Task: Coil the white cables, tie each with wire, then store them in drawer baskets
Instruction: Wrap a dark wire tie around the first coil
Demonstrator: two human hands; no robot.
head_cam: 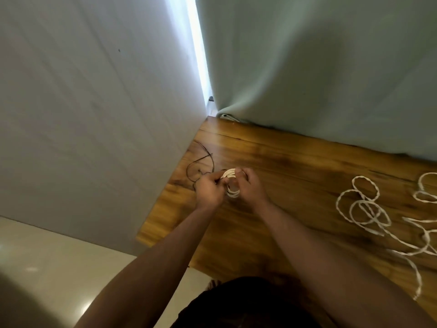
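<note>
Both hands meet over the far left part of the wooden worktop [295, 162], close to its left edge. Between them is a small coil of white cable [231, 183], several tight turns, lifted slightly off the wood or just on it; I cannot tell which. Left hand [209, 188]: grip narrow, fingers curled onto the coil's left side. Right hand [248, 185]: grip closed on the coil's right side, thumb laid across the top turns. A thin dark wire [203, 159] lies in a loose loop on the worktop just beyond the left hand; one end runs toward that hand, and whether the fingers pinch it is hidden. Well to the right, loose white cable [364, 210] sprawls in open loops, with a tail trailing toward the near edge. More loops [427, 189] are cut off by the right border. A pale green curtain [331, 67] hangs along the far side, and a grey wall [94, 102] stands on the left. Pale tiled floor [47, 268] shows lower left.
</note>
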